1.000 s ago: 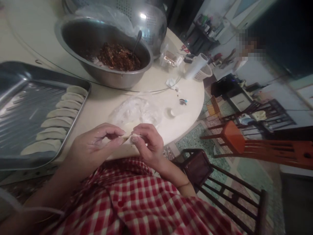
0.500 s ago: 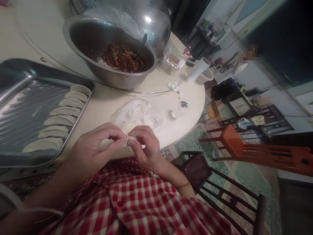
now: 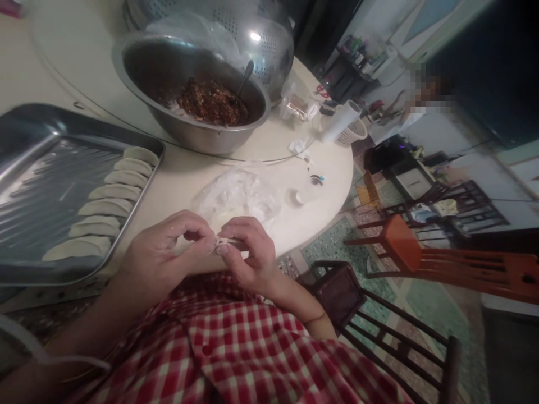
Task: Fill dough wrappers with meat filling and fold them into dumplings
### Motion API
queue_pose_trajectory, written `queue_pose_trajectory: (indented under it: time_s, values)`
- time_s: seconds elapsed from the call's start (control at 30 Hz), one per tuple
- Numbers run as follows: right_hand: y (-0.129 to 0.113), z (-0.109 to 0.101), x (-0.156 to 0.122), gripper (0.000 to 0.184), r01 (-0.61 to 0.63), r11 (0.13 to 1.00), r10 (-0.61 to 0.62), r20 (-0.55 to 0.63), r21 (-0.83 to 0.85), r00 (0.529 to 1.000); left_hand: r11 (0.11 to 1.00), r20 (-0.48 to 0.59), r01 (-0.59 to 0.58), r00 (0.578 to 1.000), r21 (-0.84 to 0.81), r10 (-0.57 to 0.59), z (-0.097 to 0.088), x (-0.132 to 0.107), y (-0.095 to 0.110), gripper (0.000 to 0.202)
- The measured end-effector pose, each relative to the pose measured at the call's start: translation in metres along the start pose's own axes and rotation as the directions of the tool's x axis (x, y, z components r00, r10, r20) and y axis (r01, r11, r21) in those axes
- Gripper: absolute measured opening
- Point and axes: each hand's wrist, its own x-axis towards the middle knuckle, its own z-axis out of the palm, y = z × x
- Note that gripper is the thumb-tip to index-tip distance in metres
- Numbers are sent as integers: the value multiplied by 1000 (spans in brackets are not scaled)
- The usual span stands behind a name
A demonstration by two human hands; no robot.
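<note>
Between the fingertips of both hands is a dumpling (image 3: pixel 220 242), mostly hidden, with only a pale edge of dough showing. My left hand (image 3: pixel 170 247) pinches its left end and my right hand (image 3: pixel 249 247) pinches the other, thumbs close together. Just beyond the fingers lies a clear plastic bag (image 3: pixel 240 193) with pale round wrappers in or under it. To the left, a metal tray (image 3: pixel 46 168) bears a row of several folded dumplings (image 3: pixel 110 192). Behind the bag stands a steel bowl (image 3: pixel 197 137) holding dark minced filling (image 3: pixel 213 104) and a spoon (image 3: pixel 245 78).
A perforated steel colander (image 3: pixel 273 50) stands behind the bowl. A plastic-wrapped package (image 3: pixel 298 108), a white roll (image 3: pixel 342 120) and a small basket (image 3: pixel 352 133) sit near the table's right edge. Chairs (image 3: pixel 400 247) stand on the floor to the right; a person (image 3: pixel 398 120) is farther back.
My fingertips have shifted slightly on the dumpling's edge, and both hands keep their pinch. The view has moved a little; tray and bowl stay put.
</note>
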Motion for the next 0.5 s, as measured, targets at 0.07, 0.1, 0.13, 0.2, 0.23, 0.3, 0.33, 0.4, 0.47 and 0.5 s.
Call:
queue_pose_trajectory:
  time_s: [0.07,0.1,0.13,0.2,0.23,0.3,0.33,0.4,0.47,0.5]
  values:
    - [0,0,0,6,-24,1000,24,-20,-9,1000,998,-4,17,1000,-64,-17,1,-1,0,16]
    - [0,1,0,5,-31,999,30,-32,-21,999,996,-11,21,1000,-84,-22,1,-2,-1,16]
    - [0,1,0,4,-38,999,37,-43,-37,998,995,-16,21,1000,-93,-23,2,-3,-2,16]
    - [1,2,-1,5,-63,996,59,-58,-57,997,997,-22,20,1000,-70,-22,3,-5,-3,11]
    - [2,2,-2,6,-78,995,75,-61,-58,995,999,-25,20,999,-45,-21,3,-7,-3,8]
    - [3,3,-2,7,-98,994,96,-63,-41,993,1000,-32,25,999,13,-24,4,-8,-2,8]
    - [3,3,-2,6,-97,995,95,-62,-29,994,999,-42,27,999,39,-25,5,-8,-1,8]
    - [3,3,-3,7,-66,998,66,-65,-10,996,997,-62,17,998,80,-12,6,-7,2,6]
    - [2,3,-3,11,-66,998,66,-45,1,997,994,-76,-8,997,110,17,7,-5,5,6]
    - [2,2,-3,12,-83,997,83,-23,5,996,992,-84,-28,996,122,38,7,-5,6,6]
